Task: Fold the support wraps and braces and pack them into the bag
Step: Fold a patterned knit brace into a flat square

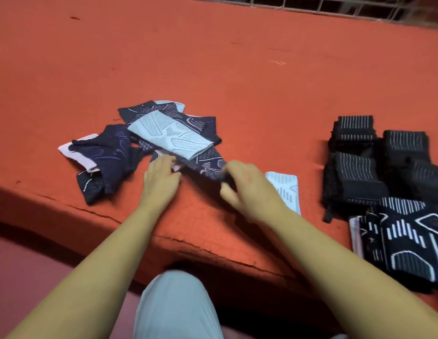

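A loose pile of navy and light blue support braces [149, 138] lies on the red surface [213, 69] ahead of me. A light blue brace [171, 134] lies on top of it. My left hand [161, 178] touches the near edge of a navy patterned brace [208, 165] that sticks out of the pile. My right hand [247, 184], blurred by motion, grips that brace's right end. A folded light blue brace [286, 189] lies just right of my right hand. No bag is in view.
Several folded black striped wraps [374, 162] are stacked at the right, with a folded navy brace [404, 241] in front of them. The red surface's cracked front edge [188, 241] runs above my knee [178, 304]. A metal grille [335, 6] lines the far side.
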A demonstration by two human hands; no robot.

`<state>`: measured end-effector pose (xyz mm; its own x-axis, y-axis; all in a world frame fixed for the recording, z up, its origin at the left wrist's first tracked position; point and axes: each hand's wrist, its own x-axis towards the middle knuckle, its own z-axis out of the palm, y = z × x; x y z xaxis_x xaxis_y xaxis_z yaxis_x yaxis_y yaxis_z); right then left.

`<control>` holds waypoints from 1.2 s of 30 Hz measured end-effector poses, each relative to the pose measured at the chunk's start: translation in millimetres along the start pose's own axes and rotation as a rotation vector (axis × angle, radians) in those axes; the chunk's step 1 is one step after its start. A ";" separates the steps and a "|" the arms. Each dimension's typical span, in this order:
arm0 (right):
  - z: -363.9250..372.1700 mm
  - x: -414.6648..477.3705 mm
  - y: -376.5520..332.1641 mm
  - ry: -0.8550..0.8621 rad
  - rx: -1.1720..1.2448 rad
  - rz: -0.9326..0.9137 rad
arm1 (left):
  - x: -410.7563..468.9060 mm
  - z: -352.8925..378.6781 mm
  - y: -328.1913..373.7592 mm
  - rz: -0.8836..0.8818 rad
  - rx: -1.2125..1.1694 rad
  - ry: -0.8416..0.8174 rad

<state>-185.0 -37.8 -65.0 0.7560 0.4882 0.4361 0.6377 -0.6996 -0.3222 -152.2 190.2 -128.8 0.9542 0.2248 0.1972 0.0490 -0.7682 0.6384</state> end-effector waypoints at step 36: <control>16.5 -81.5 7.3 0.011 0.374 0.239 | -110.2 -13.9 25.1 0.409 -0.323 -0.429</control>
<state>-239.5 -74.1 -116.8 0.8884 0.3287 0.3206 0.4563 -0.5542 -0.6962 -260.2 154.5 -124.2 0.9130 -0.3557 0.2000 -0.3685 -0.5083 0.7784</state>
